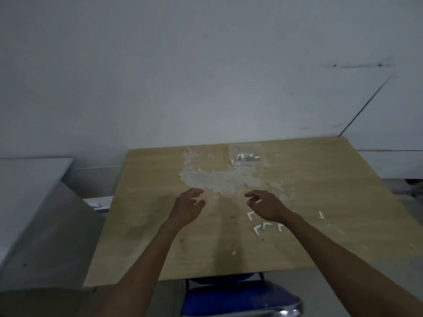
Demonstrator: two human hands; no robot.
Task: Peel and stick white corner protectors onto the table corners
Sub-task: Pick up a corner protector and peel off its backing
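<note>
A wooden table (160,225) fills the middle of the view, with a patch of torn whitish surface (219,179) near its far side. Several small white L-shaped corner protectors (257,228) lie loose on the table right of centre, one more (321,215) further right. A clear plastic packet (246,157) with white pieces inside lies near the far edge. My left hand (187,207) hovers over the table with fingers loosely curled, holding nothing. My right hand (265,204) hovers beside the protectors; a small white bit shows at its fingertips, too blurred to tell if pinched.
A blue chair seat (240,298) with a chrome frame stands below the table's near edge. A grey-white cabinet (34,202) stands to the left. A pale wall (206,76) rises right behind the table.
</note>
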